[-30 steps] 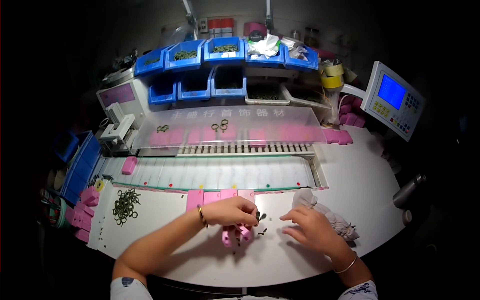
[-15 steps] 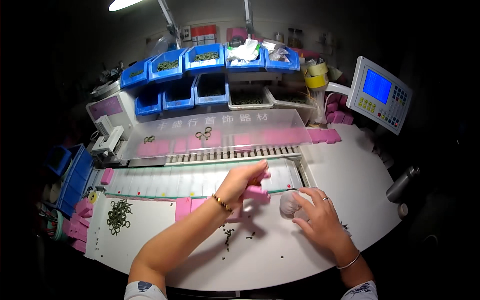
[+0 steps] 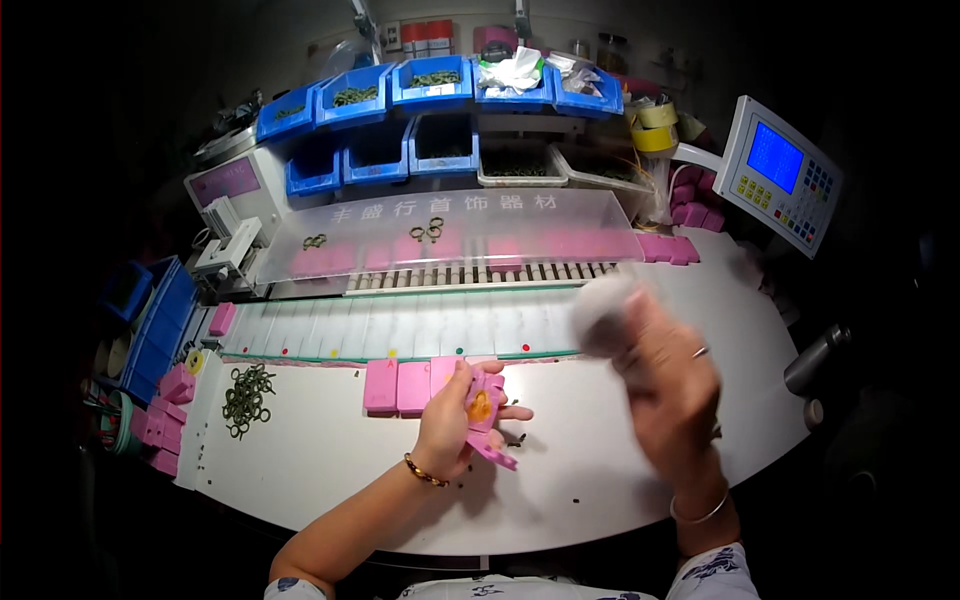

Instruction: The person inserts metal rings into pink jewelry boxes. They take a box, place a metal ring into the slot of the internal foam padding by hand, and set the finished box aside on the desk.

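Nearest, a tiny dark bit (image 3: 576, 500) lies on the bare white table (image 3: 560, 455). Just beyond it the left hand (image 3: 445, 424) is turned palm up, its thumb along one edge of a pink rubber block (image 3: 482, 418) and its fingers spread behind, so the block sits held in the palm. The block is splayed apart, with a loose flap hanging below and an orange patch (image 3: 480, 405) on its inner face. A few dark crumbs (image 3: 517, 440) lie on the table near those fingers.

To the right, and raised above the table, the right hand (image 3: 675, 385) grips a pale cloth pouch (image 3: 603, 318), well apart from the block; both are blurred, so exactly how the fingers close on it is hard to tell.

The step in hand looks like dusting the opened block with the pouch. That would call for the left palm to hold the inner face up and steady, the flap clear, and for a light touch from the pouch.

Farther off, a row of pink blocks (image 3: 414, 388) stands just past the left fingertips, with a heap of green rings (image 3: 249, 400) away to the left. Behind these run a clear cover (image 3: 450, 220) carrying more rings (image 3: 427, 231) and the blue bins (image 3: 345, 97).
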